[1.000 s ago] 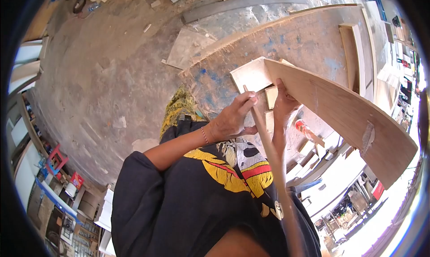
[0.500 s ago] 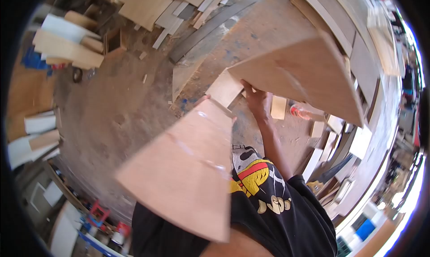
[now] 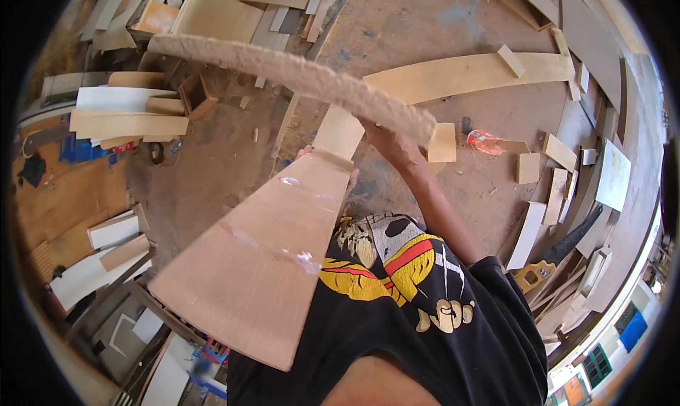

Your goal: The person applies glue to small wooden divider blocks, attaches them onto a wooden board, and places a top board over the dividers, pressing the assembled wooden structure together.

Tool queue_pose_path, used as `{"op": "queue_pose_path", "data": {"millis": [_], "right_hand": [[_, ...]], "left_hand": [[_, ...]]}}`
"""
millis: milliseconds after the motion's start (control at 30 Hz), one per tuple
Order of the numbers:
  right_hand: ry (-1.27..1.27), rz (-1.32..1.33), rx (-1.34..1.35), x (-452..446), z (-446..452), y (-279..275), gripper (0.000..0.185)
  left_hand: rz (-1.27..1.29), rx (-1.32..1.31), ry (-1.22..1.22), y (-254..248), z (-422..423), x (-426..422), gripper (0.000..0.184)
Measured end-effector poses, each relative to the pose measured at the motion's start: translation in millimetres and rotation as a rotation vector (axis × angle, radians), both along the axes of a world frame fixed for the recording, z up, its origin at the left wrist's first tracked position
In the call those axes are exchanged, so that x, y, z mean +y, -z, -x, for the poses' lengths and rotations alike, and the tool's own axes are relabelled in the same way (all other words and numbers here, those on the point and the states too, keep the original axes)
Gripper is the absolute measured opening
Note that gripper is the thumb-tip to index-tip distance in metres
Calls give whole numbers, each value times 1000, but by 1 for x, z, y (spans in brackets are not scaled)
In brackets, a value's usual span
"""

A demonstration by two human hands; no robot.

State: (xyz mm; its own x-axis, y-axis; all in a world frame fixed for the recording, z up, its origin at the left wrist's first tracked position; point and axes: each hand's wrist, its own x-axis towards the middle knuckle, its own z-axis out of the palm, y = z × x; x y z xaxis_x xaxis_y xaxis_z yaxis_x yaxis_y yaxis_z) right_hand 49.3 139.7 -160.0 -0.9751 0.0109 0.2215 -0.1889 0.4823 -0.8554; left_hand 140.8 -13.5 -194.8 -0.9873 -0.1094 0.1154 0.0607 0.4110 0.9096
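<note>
Head view: flared plywood panel (image 3: 244,257) at eight o'clock, edge-on board (image 3: 290,72) at eleven.
Left hand (image 3: 305,152) grasps the panel's narrow end; right hand (image 3: 380,138) is at the board, fingers mostly hidden, so I cannot tell its grip.

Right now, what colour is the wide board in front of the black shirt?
The board is pinkish brown with shiny pale streaks, clearest in the head view.

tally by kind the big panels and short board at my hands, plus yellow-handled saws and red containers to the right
Big panels: 2, the flared panel and the edge-on panel
Short board: 1
Yellow-handled saw: 1
Red container: 1
Total: 5
</note>
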Motion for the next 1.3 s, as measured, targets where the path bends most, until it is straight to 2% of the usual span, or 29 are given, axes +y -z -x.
{"op": "queue_pose_path", "data": {"millis": [133,233,367,400,467,500,533,667,800,933,1100,1200,1267,1300], "right_hand": [[-19,-14,-36,3,3,-8,28],[-35,-48,-52,2,2,-9,39],[-83,-74,-70,3,2,-8,45],[-115,-122,-36,5,3,-9,41],[-205,-42,-62,9,4,-18,38],[-70,-47,-32,2,5,1,16],[-41,-237,-23,7,4,16,15],[-73,-223,-7,11,10,34,17],[-19,-149,-64,12,10,40,20],[-48,-161,-89,12,10,41,18],[13,-99,-101,4,8,31,19],[-18,-108,-110,8,9,34,19],[12,-104,-141,6,8,32,20],[46,-89,-165,4,8,31,20]], "left_hand": [[44,13,46,3,2,-4,93],[28,45,28,5,4,-4,94],[13,104,-20,8,5,-4,95],[9,121,-30,9,5,-3,95],[-4,153,-58,16,7,-2,95],[-13,167,-72,20,7,-1,96],[-25,180,-86,27,7,0,96],[-68,219,-136,48,5,9,97],[47,231,-97,6,11,3,101],[5,148,-81,4,9,3,102],[21,170,-87,6,9,0,102],[7,182,-60,10,9,-2,100],[0,121,-23,13,7,-3,89],[-9,115,-26,12,7,-3,89]]}}
